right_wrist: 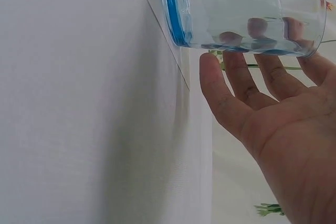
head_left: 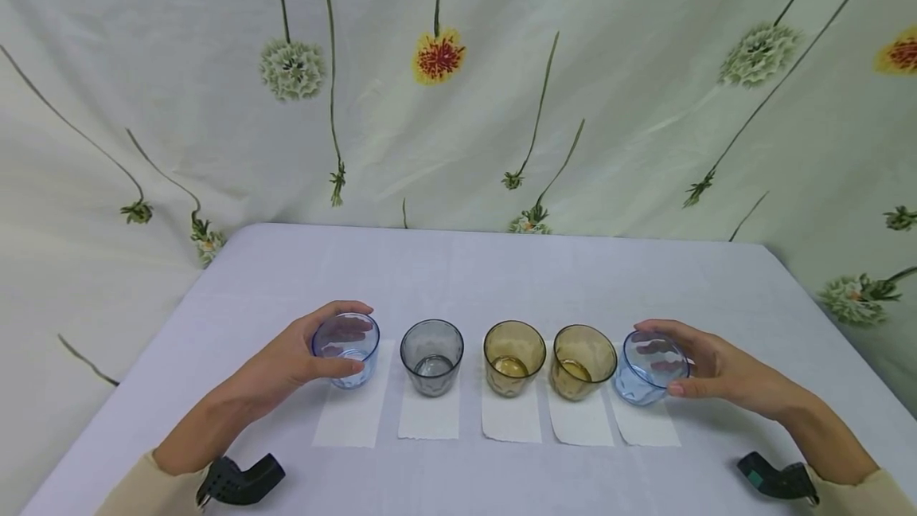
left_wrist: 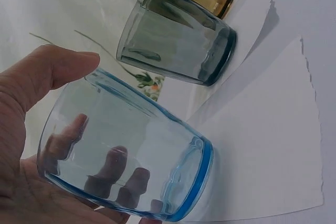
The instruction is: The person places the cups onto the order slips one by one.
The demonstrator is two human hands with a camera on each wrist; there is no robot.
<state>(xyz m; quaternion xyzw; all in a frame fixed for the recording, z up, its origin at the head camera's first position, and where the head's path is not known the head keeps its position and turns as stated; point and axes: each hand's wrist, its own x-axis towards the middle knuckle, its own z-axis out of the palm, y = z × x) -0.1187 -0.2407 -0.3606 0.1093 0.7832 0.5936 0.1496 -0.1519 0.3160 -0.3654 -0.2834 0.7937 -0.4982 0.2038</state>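
A row of short tumblers stands across the table. At the left end, my left hand [head_left: 304, 349] grips a light blue glass [head_left: 364, 369] by its sides, thumb on the near side and fingers behind; the fingers show through the clear wall [left_wrist: 142, 135] in the left wrist view. My right hand [head_left: 723, 365] holds another light blue glass [head_left: 634, 385] at the right end, its thumb near the rim and fingers [right_wrist: 239, 74] along the far side. Between them are a grey glass [head_left: 432, 377] and two amber glasses, one left [head_left: 512, 381] and one right [head_left: 573, 385].
White paper strips lie in a row under or in front of the glasses, such as the one [head_left: 430, 419] by the grey glass. A pale cloth covers the table [head_left: 501, 273]. Behind hangs a flower-print curtain [head_left: 609, 14]. Dark devices [head_left: 243, 482] sit at both wrists.
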